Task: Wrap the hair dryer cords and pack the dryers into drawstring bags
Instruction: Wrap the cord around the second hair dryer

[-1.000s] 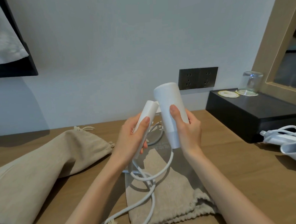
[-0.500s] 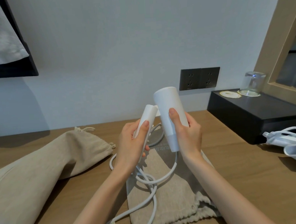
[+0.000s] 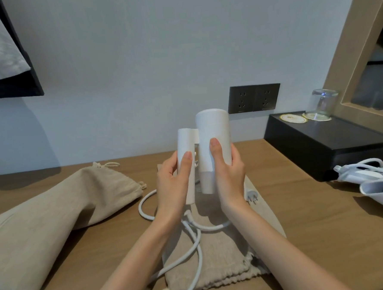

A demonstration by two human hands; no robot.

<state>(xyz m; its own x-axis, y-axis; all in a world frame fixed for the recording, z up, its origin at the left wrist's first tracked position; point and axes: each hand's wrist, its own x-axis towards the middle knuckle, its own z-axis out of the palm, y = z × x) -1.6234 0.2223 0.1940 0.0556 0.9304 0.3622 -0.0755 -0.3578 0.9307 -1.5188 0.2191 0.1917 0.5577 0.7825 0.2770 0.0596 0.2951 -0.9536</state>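
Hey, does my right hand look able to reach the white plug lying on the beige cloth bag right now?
Probably not yet: the right hand grips the barrel of the white hair dryer. The white plug lies uncovered on the beige cloth bag beside that wrist, so letting go should suffice.

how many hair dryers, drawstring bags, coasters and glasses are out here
hair dryers: 2
drawstring bags: 2
coasters: 2
glasses: 1
total: 7
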